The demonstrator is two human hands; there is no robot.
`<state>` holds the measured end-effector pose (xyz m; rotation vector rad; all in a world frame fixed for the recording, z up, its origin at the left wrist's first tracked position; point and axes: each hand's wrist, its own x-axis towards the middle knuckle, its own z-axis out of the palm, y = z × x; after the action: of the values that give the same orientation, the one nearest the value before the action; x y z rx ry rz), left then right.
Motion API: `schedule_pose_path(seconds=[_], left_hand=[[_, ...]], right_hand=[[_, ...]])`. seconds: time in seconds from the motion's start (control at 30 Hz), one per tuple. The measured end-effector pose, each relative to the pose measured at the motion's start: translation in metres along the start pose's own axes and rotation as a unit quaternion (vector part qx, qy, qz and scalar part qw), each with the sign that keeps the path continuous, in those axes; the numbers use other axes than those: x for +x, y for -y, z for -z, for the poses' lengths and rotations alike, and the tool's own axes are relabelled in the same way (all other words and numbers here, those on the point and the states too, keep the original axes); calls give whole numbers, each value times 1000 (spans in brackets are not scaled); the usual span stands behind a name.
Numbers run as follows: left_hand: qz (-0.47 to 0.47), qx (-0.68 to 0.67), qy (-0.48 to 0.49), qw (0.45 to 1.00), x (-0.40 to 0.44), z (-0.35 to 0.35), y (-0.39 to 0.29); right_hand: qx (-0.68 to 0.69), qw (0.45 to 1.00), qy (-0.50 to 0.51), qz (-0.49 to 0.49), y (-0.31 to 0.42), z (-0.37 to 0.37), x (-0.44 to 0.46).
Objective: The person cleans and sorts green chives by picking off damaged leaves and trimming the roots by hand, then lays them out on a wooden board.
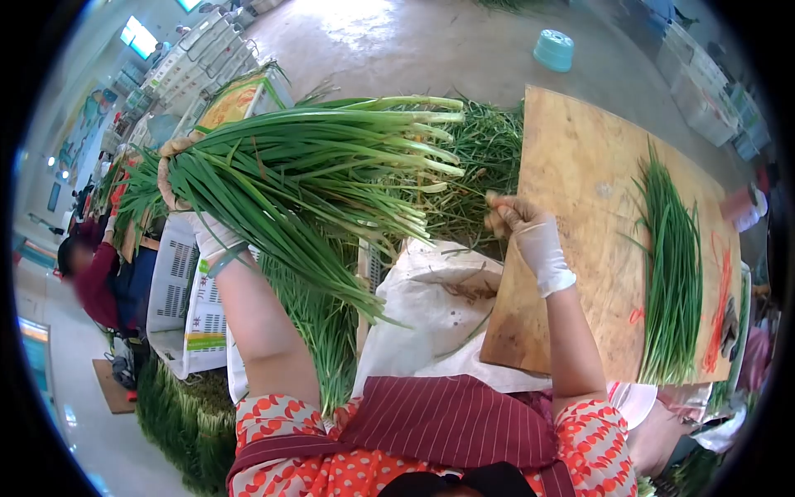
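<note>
My left hand (pixel 172 176), in a worn white glove, is closed around a large bunch of garlic chives (pixel 306 157). The bunch is held up sideways, its pale stem ends fanned to the right and its leaves drooping below. My right hand (pixel 530 236), gloved too, is by the left edge of the wooden board (pixel 580 215), thumb and fingers pinched together. Whatever may be between those fingertips is too small to make out. On the board's right side lies another bunch of chives (pixel 672 273), apart from both hands. Red ties (pixel 719 306) lie beside it.
Loose chive trimmings (pixel 489 153) are heaped behind my right hand. A white sack (pixel 431 306) covers my lap area. White crates (pixel 186 290) stand at left, with more chives (pixel 186 422) below. A co-worker (pixel 103 286) is at far left. A turquoise basin (pixel 554 50) sits on the floor.
</note>
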<state>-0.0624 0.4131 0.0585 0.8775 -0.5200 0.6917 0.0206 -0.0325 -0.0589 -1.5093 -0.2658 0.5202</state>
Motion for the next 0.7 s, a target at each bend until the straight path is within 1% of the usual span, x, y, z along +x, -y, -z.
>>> schedule_pose_path(seconds=[0.03,0.07,0.1,0.13,0.17,0.2,0.23,0.27,0.3,0.33,0.37,0.4,0.47,0.5,0.53,0.6,0.63,0.67,0.7], left_hand=[[0,1,17,1000,2,-2,-1],[3,3,34,999,3,-4,-2],[7,3,33,999,3,-8,0],[-4,18,42,999,4,-14,4],[-16,34,52,998,6,-21,9],[-16,33,55,998,6,-31,12],[-4,14,40,999,4,-41,14],[8,-4,24,1000,3,-49,14],[7,-1,24,1000,2,-53,14],[11,-52,15,998,0,-57,14],[15,-104,4,994,-2,-57,13],[15,-103,2,995,-3,-55,10],[38,-123,13,992,-2,-48,7],[39,-124,12,992,-1,-47,8],[21,-113,-6,993,0,-47,11],[2,-103,-27,994,-1,-43,12],[18,-102,-43,994,-2,-37,10],[35,-102,-58,992,-2,-32,8],[62,-157,3,986,-2,-29,5]], right_hand=[[-141,974,-52,170,10,-8,1],[-274,898,-101,329,24,-18,0],[-315,872,-67,369,49,-34,-3],[-373,890,-10,262,58,-50,7],[-323,872,-4,368,64,-71,12],[-392,850,10,352,70,-87,18],[-402,872,6,281,79,-105,16],[-400,872,6,282,69,-116,25],[-188,939,30,285,48,-126,41],[34,960,52,272,43,-133,47],[52,959,33,276,38,-136,45],[52,960,35,274,39,-136,39],[135,943,48,299,41,-132,28],[194,931,82,296,42,-128,25],[194,932,81,295,45,-121,20],[163,973,97,135,49,-108,12],[206,959,94,168,44,-108,15],[206,960,92,168,46,-102,11],[191,974,18,123,53,-91,4]])
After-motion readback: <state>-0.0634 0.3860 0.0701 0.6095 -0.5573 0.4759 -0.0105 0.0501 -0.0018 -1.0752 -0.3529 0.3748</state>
